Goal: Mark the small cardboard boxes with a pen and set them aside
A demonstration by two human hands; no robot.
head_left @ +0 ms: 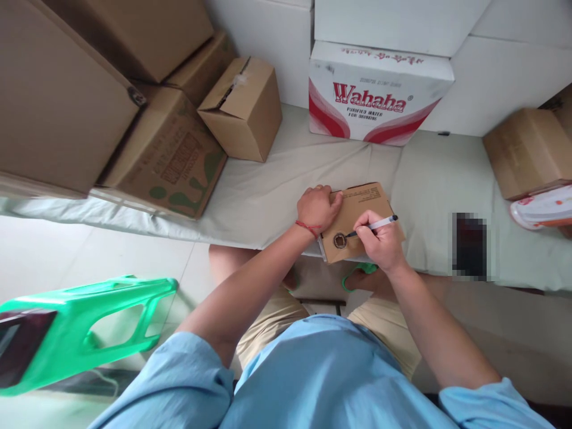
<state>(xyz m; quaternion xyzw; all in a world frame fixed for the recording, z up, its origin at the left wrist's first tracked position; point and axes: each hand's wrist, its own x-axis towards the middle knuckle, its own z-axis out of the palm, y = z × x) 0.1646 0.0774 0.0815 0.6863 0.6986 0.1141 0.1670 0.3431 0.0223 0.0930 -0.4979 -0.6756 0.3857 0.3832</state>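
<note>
While the left hand (315, 210) steadies a flat cardboard box (351, 205), the right hand (379, 239) works on its upper face with a pen (379, 223). The box lies at the front edge of a pale cloth (277, 173), directly ahead of the person. The left hand lies over the box's left side, thumb spread away onto the cardboard, the other fingers close together and pinching nothing. The right hand comes in from the box's right; its fingers pinch the pen low, and the tip meets the edge of a dark round mark (340, 240), or nearly does.

That mark sits on the part of the box nearest the person: a thick, dark ring around a small, squarish patch of bare cardboard. The ring looks closed and well filled in, so the marking seems well along; with the pen at its rim, it does not appear finished, though how much remains cannot be told. Small print runs along the box's far edge.

Beyond the box stands a white-and-red Wahaha carton (375, 98); a small brown carton (257, 113) stands beyond it to the left. Right of the box is a pixelated dark rectangle (469, 247), unidentifiable.
</note>
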